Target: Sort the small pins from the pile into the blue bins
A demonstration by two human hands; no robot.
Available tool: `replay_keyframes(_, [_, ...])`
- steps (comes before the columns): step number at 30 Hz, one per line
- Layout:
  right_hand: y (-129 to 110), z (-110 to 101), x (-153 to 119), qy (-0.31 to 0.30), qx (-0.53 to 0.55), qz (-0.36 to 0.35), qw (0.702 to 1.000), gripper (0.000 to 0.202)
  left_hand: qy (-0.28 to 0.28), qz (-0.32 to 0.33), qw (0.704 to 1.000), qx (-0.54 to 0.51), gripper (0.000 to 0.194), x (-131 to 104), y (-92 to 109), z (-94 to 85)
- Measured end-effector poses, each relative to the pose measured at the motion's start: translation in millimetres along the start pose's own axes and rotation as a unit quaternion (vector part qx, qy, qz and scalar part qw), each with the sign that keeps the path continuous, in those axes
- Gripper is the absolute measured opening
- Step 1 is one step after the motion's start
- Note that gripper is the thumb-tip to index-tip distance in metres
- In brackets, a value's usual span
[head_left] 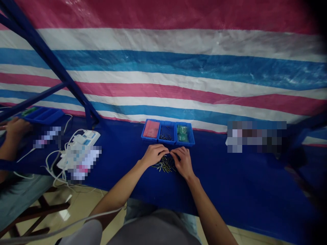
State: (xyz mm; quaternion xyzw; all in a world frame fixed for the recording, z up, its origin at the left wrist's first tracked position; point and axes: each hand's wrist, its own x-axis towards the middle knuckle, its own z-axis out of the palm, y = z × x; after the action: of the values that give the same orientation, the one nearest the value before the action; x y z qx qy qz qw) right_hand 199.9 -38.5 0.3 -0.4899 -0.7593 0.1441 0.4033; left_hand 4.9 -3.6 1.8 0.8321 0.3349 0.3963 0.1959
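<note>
My left hand (155,154) and my right hand (183,161) meet fingertip to fingertip just in front of the blue bins. Both are closed in a pinch, and whatever lies between the fingers is too small to make out. Below them on the blue tabletop spreads a loose pile of thin, short metal pieces (165,166), some yellowish and some silvery. Behind the hands stand three joined blue bins: the left bin (151,139) holds pink-red packets (152,129), the middle bin (167,141) a few small dark pieces (165,136), and the right bin (185,144) green packets (182,133).
White power strips (89,137) with tangled cables lie on the tabletop (122,160) to the left. Farther left, another person's hand (18,125) is beside a blue tray (47,115). A blue metal frame (55,63) and striped sheeting (166,61) rise behind.
</note>
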Motion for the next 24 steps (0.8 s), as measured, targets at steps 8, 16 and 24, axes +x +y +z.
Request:
replay_keyframes(8, [-1.5,-1.0,0.4,-0.019,-0.041,0.015,0.999,0.037,0.007,0.002,1.000,-0.003,0.023,1.5,1.0,0.1])
replay_keyframes(16, [-1.4,-3.7,-0.6,0.007,0.005,0.029,1.000,0.019,0.022,-0.030,0.999,-0.001,0.023,2.2,0.6,-1.0])
replay_keyframes(24, [2.9,1.1,-0.7,-0.005,-0.004,0.007,1.000,0.024,0.020,-0.027,0.999,-0.020,0.026,2.5,0.7,-1.3])
